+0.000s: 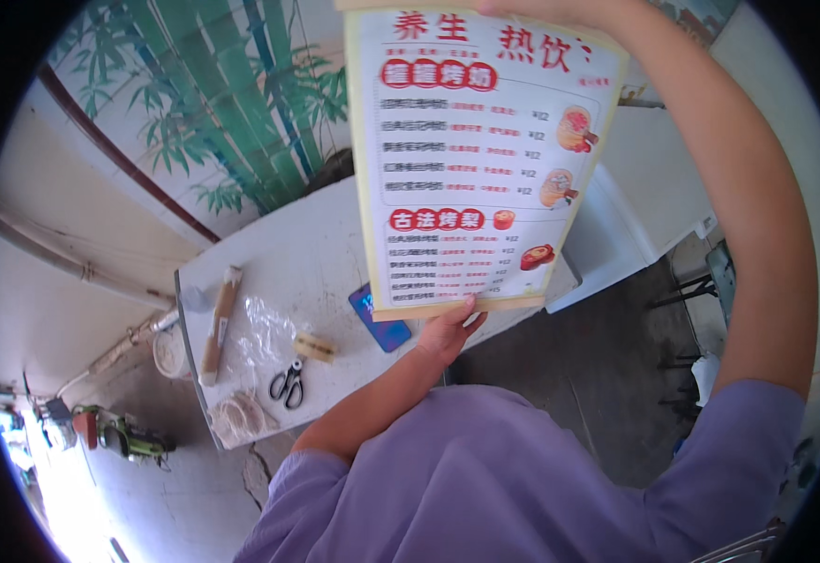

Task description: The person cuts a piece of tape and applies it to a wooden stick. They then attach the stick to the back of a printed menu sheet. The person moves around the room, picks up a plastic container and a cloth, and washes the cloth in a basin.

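Note:
A menu poster [476, 188] with red headings, rows of print and small drink pictures hangs upright before me, edged in pale yellow strips. My left hand [449, 333] is closed on its lower edge, the thumb lying over the front. Up at the top edge is my right hand [546, 9], cut off by the picture's rim, its fingers closed on the poster's upper strip. Behind the poster's lower left corner a blue phone [391, 335] lies partly covered on the white table [288, 249].
On the table lie black-handled scissors [288, 383], a tape roll [315, 348], crumpled clear plastic [269, 328] and a long brown roll [220, 324]. Pale rolls [239, 416] sit at the near left corner. A bamboo mural [241, 103] covers the back wall; a green scooter [129, 436] stands far left.

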Demonstrator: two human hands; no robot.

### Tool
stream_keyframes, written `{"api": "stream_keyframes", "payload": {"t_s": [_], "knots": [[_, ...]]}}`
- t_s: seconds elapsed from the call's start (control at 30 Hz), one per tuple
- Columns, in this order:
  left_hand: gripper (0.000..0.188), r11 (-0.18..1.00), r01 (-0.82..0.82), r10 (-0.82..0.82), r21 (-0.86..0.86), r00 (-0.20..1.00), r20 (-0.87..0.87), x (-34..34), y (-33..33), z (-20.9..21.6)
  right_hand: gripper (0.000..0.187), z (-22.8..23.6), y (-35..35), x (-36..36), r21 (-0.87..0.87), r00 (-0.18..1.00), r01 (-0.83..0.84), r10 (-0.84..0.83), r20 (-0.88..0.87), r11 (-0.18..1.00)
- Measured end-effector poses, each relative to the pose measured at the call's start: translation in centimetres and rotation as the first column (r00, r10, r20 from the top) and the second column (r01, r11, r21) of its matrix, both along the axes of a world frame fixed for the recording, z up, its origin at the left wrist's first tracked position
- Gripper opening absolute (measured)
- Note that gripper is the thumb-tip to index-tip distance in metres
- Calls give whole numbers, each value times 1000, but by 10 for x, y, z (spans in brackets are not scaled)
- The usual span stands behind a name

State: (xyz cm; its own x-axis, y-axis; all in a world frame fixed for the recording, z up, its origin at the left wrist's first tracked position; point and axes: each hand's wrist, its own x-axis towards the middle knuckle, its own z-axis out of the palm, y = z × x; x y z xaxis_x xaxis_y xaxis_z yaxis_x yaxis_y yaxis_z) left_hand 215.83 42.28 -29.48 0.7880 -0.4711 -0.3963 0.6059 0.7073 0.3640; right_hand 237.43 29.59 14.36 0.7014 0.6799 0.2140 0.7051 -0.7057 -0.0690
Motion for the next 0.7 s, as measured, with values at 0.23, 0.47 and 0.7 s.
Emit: {"api": "stream_keyframes", "payload": {"t_s": [0.23,0.47,0.7], "knots": [[36,981,191,-172,29,931,-321,-37,-22,-60,24,-162,-55,27,-17,987,143,-143,-73,990],[35,963,227,-149,144,896,-418,-39,-41,-107,25,-286,-74,63,153,995,65,-52,-84,986],[39,985,-31,94,169,923,-373,-21,-58,-114,23,-330,-61,125,142,992,86,-71,-108,986]]}}
